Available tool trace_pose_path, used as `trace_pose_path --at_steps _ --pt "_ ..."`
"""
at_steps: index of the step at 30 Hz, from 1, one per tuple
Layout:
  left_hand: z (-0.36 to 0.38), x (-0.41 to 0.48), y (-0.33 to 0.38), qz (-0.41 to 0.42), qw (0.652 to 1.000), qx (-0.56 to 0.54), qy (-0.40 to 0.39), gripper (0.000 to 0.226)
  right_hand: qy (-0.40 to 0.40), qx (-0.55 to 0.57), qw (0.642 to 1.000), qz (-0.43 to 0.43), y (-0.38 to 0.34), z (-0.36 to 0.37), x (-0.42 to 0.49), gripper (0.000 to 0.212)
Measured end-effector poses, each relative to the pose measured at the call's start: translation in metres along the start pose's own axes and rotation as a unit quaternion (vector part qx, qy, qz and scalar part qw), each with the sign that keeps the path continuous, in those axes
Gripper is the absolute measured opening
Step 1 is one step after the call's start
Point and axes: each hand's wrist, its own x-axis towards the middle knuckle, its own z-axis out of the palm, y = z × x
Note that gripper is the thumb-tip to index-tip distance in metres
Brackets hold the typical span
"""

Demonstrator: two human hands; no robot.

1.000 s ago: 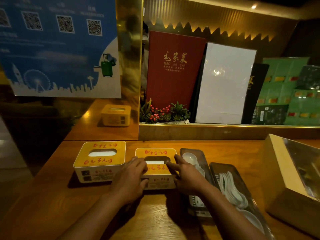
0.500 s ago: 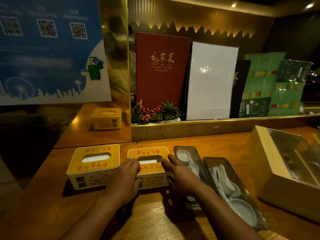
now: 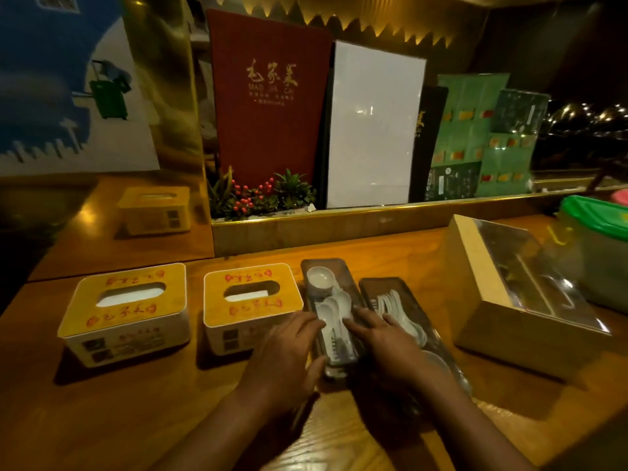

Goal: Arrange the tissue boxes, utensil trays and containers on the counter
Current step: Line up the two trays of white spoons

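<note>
My left hand [image 3: 285, 355] and right hand [image 3: 384, 345] lie open, fingers flat, pressing both sides of the spoon tray [image 3: 331, 266].

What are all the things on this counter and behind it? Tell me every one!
tissue boxes: two, yellow tops, white sides, counter left
utensil trays: two, dark, holding white spoons, counter middle
small cup: one, white, far end of left tray
wooden box: one, tan with clear lid, right
container: one, green lid, far right
menu: one, red, standing behind
white board: one, beside the menu
plants: green with red berries, ledge
left hand: on left tray's left edge
right hand: on left tray's right edge
</note>
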Motion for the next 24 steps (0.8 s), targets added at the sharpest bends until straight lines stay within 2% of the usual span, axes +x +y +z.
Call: trace_pose_path --at_steps 4,11,14,16,18,20,24 --pt "0.021 -0.002 0.016 -0.033 0.998 0.004 -0.053 0.064 0.01 0.008 0.999 -0.042 0.011 0.005 0.014 0.094" --pt "0.032 0.008 0.039 -0.137 0.99 0.037 -0.027 0.061 0.041 0.032 0.993 -0.104 0.028 0.007 0.024 0.096" --pt "0.039 0.01 0.061 -0.173 0.983 0.053 0.006 0.061 0.039 0.098 0.991 -0.085 0.046 -0.002 0.001 0.109" --pt "0.047 0.01 0.079 -0.159 0.985 0.053 0.045 0.056 0.015 0.135 0.989 -0.054 0.068 -0.015 -0.022 0.125" --pt "0.057 0.014 0.101 -0.136 0.987 0.034 0.078 0.047 -0.047 0.123 0.989 -0.062 0.089 -0.024 -0.048 0.142" --pt "0.066 0.021 0.121 -0.131 0.987 -0.005 0.09 0.038 -0.086 0.083 0.988 -0.099 0.102 -0.025 -0.067 0.149" --pt "0.081 0.036 0.145 -0.121 0.988 -0.019 0.099 0.028 -0.043 0.064 0.985 -0.156 0.119 -0.007 -0.072 0.125"
